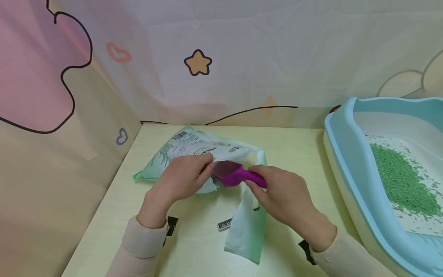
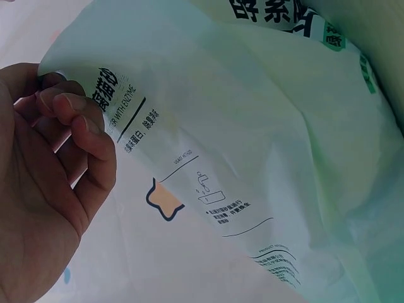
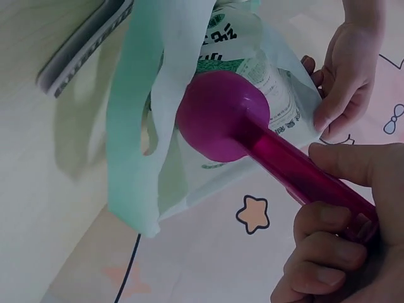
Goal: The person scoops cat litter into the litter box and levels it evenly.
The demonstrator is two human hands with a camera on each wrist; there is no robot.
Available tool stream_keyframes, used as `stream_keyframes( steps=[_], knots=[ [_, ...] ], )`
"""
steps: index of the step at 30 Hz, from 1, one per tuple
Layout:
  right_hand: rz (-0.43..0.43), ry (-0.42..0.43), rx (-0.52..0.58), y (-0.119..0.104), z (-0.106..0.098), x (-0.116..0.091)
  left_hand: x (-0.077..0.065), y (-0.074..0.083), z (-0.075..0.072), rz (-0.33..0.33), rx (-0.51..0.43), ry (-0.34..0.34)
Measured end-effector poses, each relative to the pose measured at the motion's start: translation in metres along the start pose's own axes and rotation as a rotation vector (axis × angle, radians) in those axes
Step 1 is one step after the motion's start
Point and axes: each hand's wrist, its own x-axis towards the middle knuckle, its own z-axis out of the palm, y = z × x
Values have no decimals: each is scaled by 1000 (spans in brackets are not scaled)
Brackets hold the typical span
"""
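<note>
A white and green printed cat litter bag (image 1: 194,144) lies on the table, torn open on its right side. At the torn opening, my left hand (image 1: 185,173) pinches the bag's edge between thumb and fingers; the left wrist view shows this hand (image 2: 57,158) against the bag's printed side. My right hand (image 1: 285,192) grips the handle of a purple scoop (image 1: 230,173), whose bowl is at the bag's mouth. Seen from the right wrist, the scoop (image 3: 221,113) has its rounded underside toward the camera. What the bowl contains cannot be made out there.
To the right stands a light blue and white litter box (image 1: 340,142) with a heap of green pellets (image 1: 401,177) in it. A torn strip of the bag (image 1: 247,231) hangs toward the front, partly covering a small grey tool with a ridged black strip (image 1: 225,224). A printed cloth backs the table.
</note>
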Motion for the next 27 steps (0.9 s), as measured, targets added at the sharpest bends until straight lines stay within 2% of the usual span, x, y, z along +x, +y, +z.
stream_keyframes(
  steps=[4,12,16,27],
  knots=[
    [-5,-13,-64,-10,3,7,0,0,1,2,-7,-4],
    [52,-73,-156,-27,8,17,0,0,1,5,-3,2],
    [67,-63,-172,-32,13,18,2,0,1,21,1,10],
    [27,-26,-190,-36,34,26,1,1,2,41,10,13]
  ],
)
